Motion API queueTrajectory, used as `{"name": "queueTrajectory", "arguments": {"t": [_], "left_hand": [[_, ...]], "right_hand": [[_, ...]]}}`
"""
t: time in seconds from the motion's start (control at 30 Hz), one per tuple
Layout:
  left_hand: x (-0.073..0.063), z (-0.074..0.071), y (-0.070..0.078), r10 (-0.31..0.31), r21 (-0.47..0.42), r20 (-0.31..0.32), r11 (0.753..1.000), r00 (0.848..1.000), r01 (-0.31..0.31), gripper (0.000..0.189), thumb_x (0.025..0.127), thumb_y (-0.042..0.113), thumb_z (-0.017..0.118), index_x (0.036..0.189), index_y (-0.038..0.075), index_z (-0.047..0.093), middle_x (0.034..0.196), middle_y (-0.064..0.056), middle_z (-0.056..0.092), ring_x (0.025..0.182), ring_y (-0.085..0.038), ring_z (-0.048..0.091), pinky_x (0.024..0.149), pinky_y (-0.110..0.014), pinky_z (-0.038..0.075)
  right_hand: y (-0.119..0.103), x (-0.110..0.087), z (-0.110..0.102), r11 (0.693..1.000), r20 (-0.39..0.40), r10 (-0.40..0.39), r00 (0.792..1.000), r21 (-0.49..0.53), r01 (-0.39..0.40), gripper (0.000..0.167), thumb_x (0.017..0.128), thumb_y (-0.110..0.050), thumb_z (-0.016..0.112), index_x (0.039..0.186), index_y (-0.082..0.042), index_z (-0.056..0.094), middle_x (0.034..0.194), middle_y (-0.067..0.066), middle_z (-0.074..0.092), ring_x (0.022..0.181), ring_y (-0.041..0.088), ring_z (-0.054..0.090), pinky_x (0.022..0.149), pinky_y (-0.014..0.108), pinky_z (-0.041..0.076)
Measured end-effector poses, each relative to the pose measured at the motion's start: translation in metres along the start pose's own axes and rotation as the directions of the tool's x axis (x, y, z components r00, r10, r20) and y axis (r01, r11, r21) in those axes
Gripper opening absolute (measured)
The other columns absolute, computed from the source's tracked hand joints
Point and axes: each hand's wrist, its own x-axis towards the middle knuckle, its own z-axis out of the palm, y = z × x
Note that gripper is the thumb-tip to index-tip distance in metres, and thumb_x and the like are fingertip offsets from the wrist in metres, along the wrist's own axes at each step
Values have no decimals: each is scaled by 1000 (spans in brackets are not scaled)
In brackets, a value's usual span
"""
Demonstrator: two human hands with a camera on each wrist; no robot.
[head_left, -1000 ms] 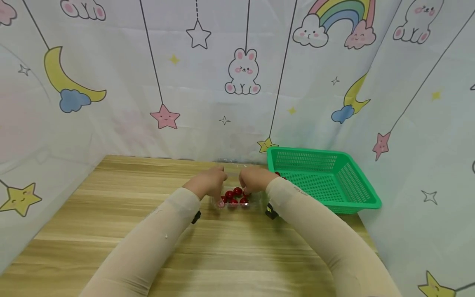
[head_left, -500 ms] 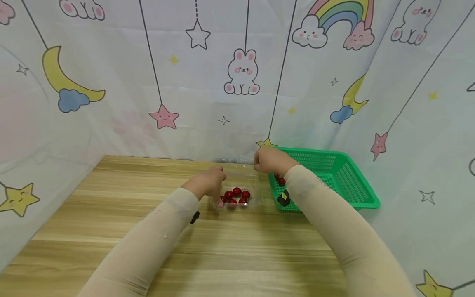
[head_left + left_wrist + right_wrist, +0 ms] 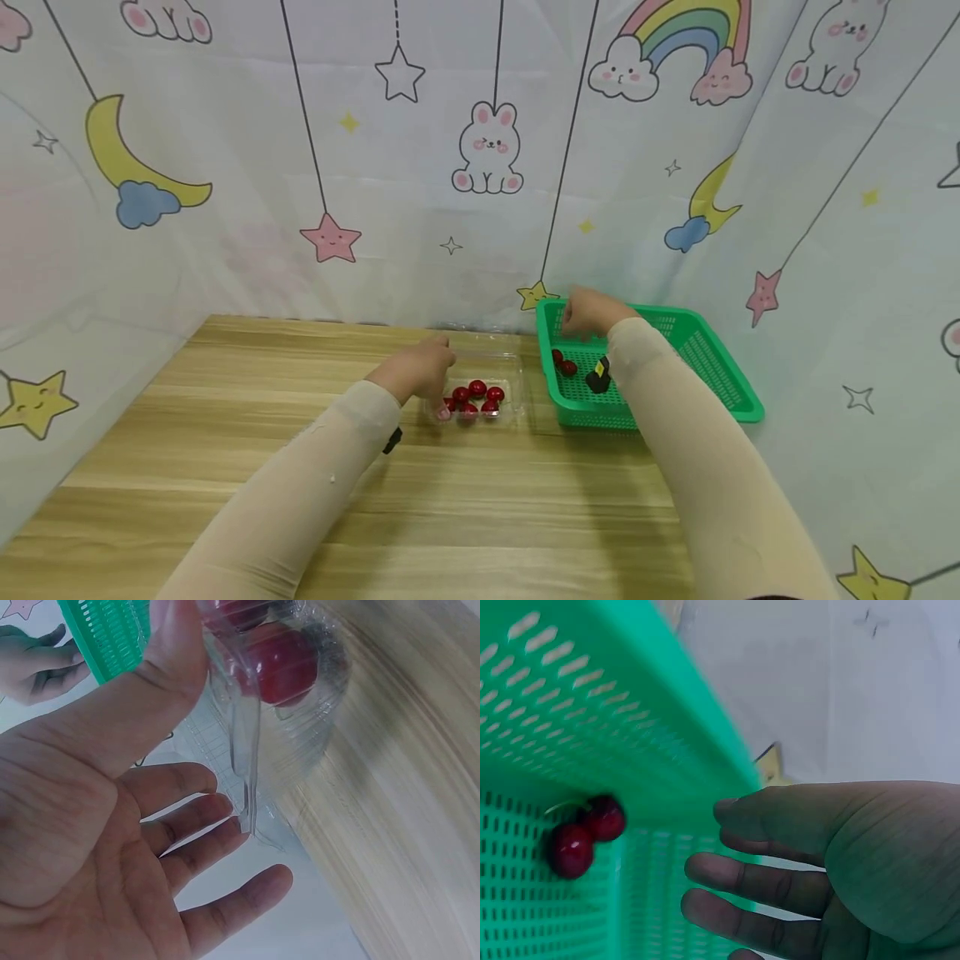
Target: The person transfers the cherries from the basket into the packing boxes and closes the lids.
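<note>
At the table's (image 3: pixel 465 517) far side: clear box (image 3: pixel 517 398) of cherries (image 3: pixel 477 388), then green basket (image 3: pixel 708 362).

Left wrist view shows spread fingers (image 3: pixel 244 901) the head view hides; right wrist view shows a stem (image 3: pixel 565 803) by two basket cherries (image 3: pixel 571 851), unresolved from the head. Left hand (image 3: pixel 416 367): relaxed, thumb touching box wall, nothing gripped. Right hand (image 3: pixel 598 312): over basket, fingers loosely extended, holding nothing.

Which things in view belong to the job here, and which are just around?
Likely part of the job:
left hand, touching the clear container
cherries in the container
right hand, at the green basket
two cherries in the basket

Likely just around:
cartoon-print backdrop
wooden table, only as support
</note>
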Motion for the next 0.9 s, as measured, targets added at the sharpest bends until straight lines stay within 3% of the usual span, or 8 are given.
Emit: {"name": "queueTrajectory", "arguments": {"t": [0.07,0.13,0.23,0.3,0.6,0.77,0.9], "left_hand": [[0,0,0,-2,3,-3,1000,1000,2,98,82,30,106,164,3,60,176,-20,43,161,-40,50,127,-55,53],[0,0,0,-1,4,-7,1000,1000,1,98,82,30,106,164,3,60,175,-20,44,160,-40,50,127,-55,53],[0,-1,-1,5,2,-11,1000,1000,-5,97,82,29,106,163,2,60,173,-20,45,159,-40,51,126,-54,54],[0,-2,-1,7,1,-9,1000,1000,-7,96,83,28,106,163,2,60,173,-20,45,159,-40,52,126,-54,54],[1,-1,-1,-1,-4,2,1000,1000,2,95,84,27,105,164,3,60,177,-20,42,162,-41,48,127,-54,53],[2,0,0,2,1,3,1000,1000,-2,97,83,32,105,163,2,60,176,-20,42,162,-41,49,128,-55,52],[3,2,0,6,17,2,1000,1000,-6,101,80,37,105,164,2,59,178,-20,40,164,-41,46,129,-56,50]], "right_hand": [[8,5,3,999,19,32,999,4,-32,41,105,-12,69,65,-15,62,64,-3,56,74,25,71,64,36,55],[16,11,5,998,46,63,997,-2,-63,25,106,-16,72,83,-9,78,83,4,74,96,32,82,79,44,67],[26,19,11,995,91,95,991,-15,-94,21,108,-20,76,119,-5,85,122,13,84,111,33,84,96,49,70],[31,24,15,994,116,113,987,-11,-112,25,109,-21,78,126,-4,84,132,18,82,112,32,84,96,47,71],[41,30,31,987,170,160,972,-31,-157,16,108,-23,78,117,-14,87,131,12,82,109,27,80,83,38,70],[42,33,41,979,177,204,963,-23,-204,17,108,-29,81,99,-16,85,116,6,81,95,23,77,76,36,65],[44,36,47,980,183,198,963,-37,-194,18,107,-33,82,98,-17,86,108,4,82,94,22,76,76,35,64]]}}
